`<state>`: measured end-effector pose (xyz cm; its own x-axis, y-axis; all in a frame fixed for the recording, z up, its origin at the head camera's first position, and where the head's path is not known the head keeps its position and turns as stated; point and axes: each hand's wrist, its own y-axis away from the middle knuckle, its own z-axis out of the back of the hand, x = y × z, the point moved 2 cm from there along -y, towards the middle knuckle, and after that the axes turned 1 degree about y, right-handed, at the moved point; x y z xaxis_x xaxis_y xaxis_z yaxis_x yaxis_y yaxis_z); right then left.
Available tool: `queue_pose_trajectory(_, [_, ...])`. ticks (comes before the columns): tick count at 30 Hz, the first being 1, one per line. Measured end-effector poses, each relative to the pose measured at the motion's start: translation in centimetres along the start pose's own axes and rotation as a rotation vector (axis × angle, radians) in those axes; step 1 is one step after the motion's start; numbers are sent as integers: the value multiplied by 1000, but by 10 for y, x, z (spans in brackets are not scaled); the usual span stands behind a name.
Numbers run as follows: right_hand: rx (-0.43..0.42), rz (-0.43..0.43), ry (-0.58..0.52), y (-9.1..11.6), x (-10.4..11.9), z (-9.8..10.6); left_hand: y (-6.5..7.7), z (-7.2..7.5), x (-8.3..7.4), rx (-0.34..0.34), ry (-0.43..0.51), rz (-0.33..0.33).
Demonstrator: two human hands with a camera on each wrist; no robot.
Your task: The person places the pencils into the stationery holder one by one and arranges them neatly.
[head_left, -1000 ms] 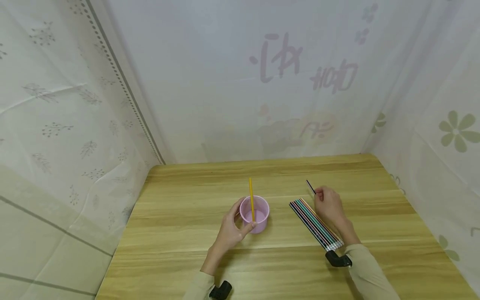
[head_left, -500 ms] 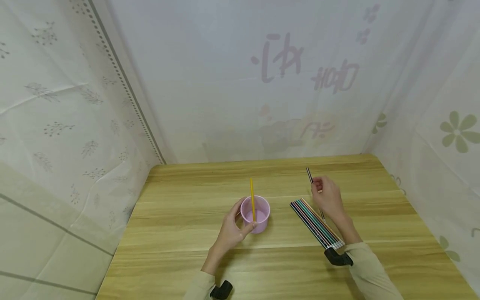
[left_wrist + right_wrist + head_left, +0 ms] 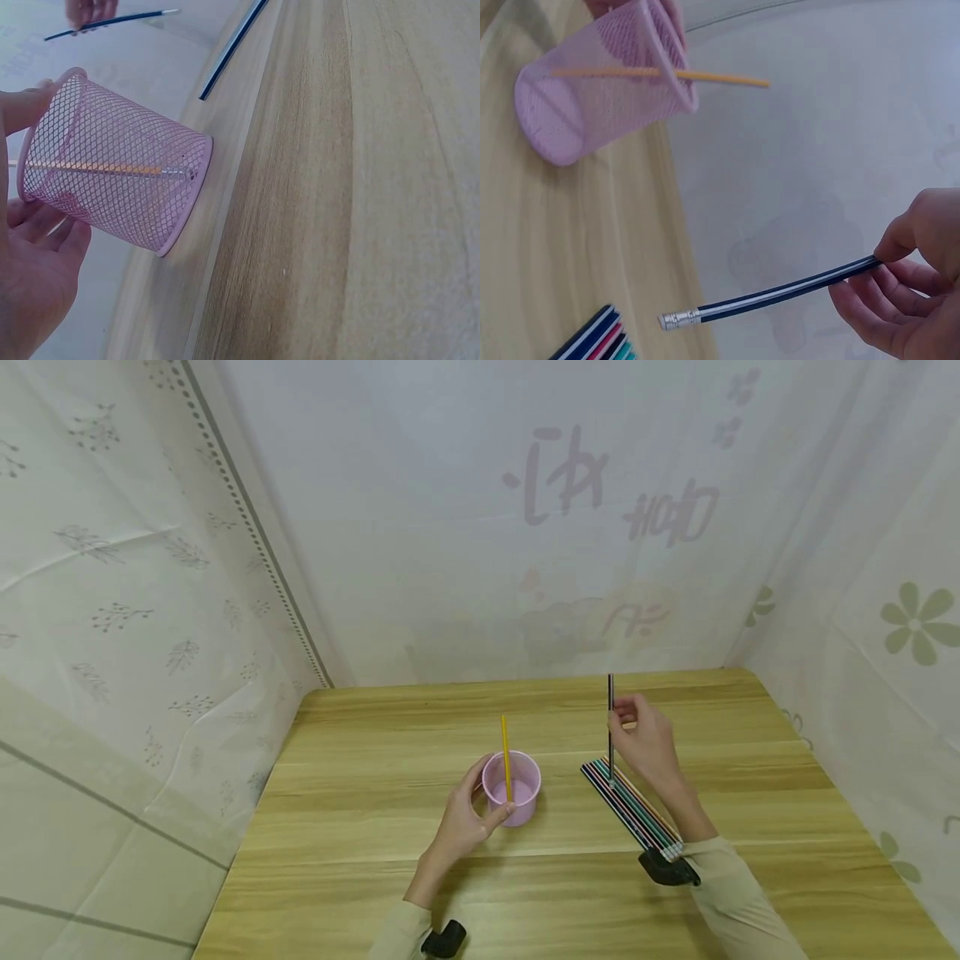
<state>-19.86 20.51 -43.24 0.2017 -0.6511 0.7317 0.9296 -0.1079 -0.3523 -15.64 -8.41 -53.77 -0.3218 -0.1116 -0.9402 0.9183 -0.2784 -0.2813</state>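
Note:
A pink mesh pencil cup [image 3: 112,150] stands upright on the table, with one yellow pencil [image 3: 506,752] leaning inside it. My left hand [image 3: 462,817] grips the cup around its rim, thumb on the near side. Over to the right, my right hand [image 3: 647,739] pinches a dark blue and white striped pencil [image 3: 780,293] between thumb and fingers. That pencil is held nearly vertical, its eraser end pointing down, above a row of striped pencils [image 3: 630,810]. In the right wrist view the pencil's eraser end hangs free of the row.
The row of pencils in several colours lies slanted on the wooden table [image 3: 360,827], to the right of the cup. Patterned white curtains [image 3: 420,527] enclose the table at the back and sides. Black wrist mounts [image 3: 444,939] sit on both forearms.
My right hand has lifted the dark striped pencil from beside the row, moved it slightly left and tipped it from slanted to upright. The left hand and cup stay in place.

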Motion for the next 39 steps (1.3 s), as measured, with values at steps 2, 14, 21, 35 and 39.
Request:
queue_pose_trajectory(2, [-11,-1,-25,-1,7,0,0,0,0,-1,-2,-4])
queue_pose_trajectory(14, [-125,82,-175,-10,42,-9,-1,0,-2,6,-12,6])
queue_pose_trajectory(21, [-146,132,-255,-14,61,-20,-1,0,-4,0,-8,-3])
queue_pose_trajectory(35, [-87,199,-362,-8,80,-53,1,0,0,-8,-19,6])
queue_pose_trajectory(39, [-62,193,-342,-5,79,-63,0,0,2,-9,-24,2])
